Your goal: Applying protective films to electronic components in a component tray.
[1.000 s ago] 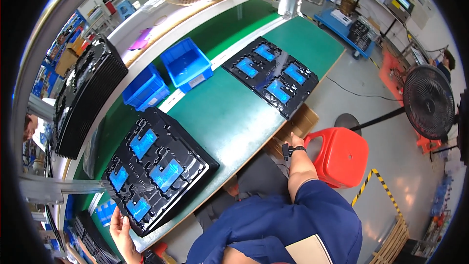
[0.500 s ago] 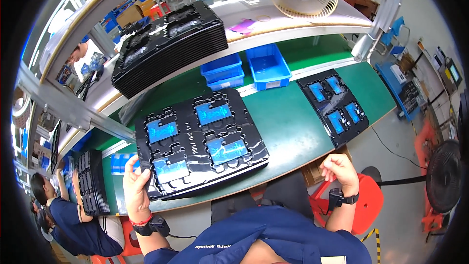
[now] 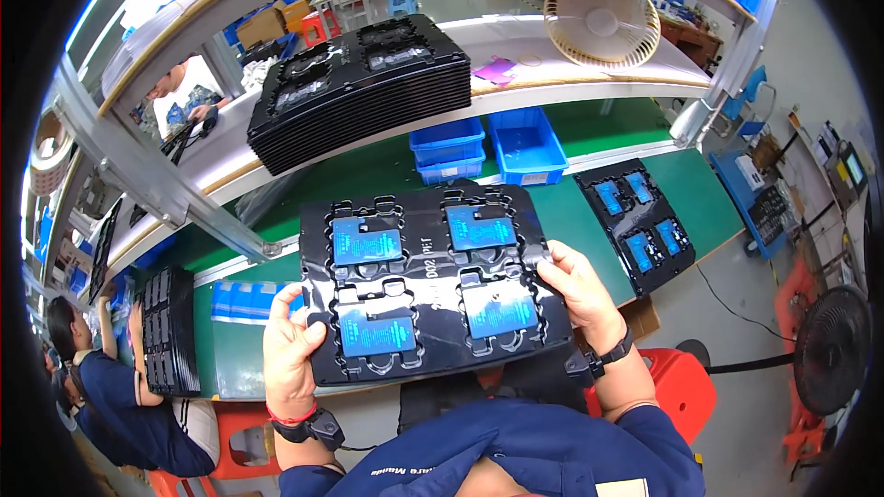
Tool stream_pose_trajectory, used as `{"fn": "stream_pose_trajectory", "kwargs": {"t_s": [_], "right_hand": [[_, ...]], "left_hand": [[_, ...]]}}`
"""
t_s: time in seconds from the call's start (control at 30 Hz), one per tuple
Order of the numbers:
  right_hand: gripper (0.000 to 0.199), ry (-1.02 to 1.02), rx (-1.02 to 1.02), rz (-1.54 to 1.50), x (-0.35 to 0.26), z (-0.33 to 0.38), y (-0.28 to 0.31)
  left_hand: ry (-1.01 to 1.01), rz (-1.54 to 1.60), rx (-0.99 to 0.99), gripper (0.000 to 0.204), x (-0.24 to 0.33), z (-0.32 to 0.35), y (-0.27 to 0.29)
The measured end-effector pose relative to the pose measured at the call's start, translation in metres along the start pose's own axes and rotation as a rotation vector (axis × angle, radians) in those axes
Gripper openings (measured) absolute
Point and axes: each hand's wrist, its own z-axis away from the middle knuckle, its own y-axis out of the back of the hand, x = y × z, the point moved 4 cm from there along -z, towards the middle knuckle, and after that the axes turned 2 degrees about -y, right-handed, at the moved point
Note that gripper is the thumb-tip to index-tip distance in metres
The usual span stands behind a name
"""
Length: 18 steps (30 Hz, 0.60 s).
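Note:
Between my two hands is a black plastic tray (image 3: pixel 431 336) with shaped pockets, tipped toward me at the front edge of the bench. Several flat blue notched pieces (image 3: pixel 500 311) sit in its pockets. My left hand (image 3: pixel 291 350) grips the left side, its thumb on top near the front corner. On the right side, my right hand (image 3: pixel 580 285) clasps the edge, thumb over the rim. The fingers under the tray are hidden, and so is whatever lies beneath it.
Another black tray with blue pieces (image 3: pixel 639 230) lies on the green bench (image 3: pixel 571 248) at right. Blue bins (image 3: pixel 527 152) stand behind. Stacked black trays (image 3: pixel 359 97) and a fan cover (image 3: pixel 603 23) occupy the shelf. People sit at left beside more trays (image 3: pixel 168 331).
My right hand has come in from the right and taken hold of the tray's right edge. The tray has turned square to me and shifted toward me, with my left hand still on it.

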Motion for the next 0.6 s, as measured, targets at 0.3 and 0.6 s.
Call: {"fn": "stream_pose_trajectory", "kwargs": {"t_s": [0.3,0.6], "right_hand": [[0.045,0.265,0.286,-0.087,-0.043,0.067,0.059],[0.031,0.584,0.854,-0.08,-0.053,0.136,0.18]], "left_hand": [[-0.065,-0.258,-0.14,0.055,0.01,-0.002,0.004],[-0.078,-1.44,0.285,0.047,-0.022,-0.014,0.209]]}}
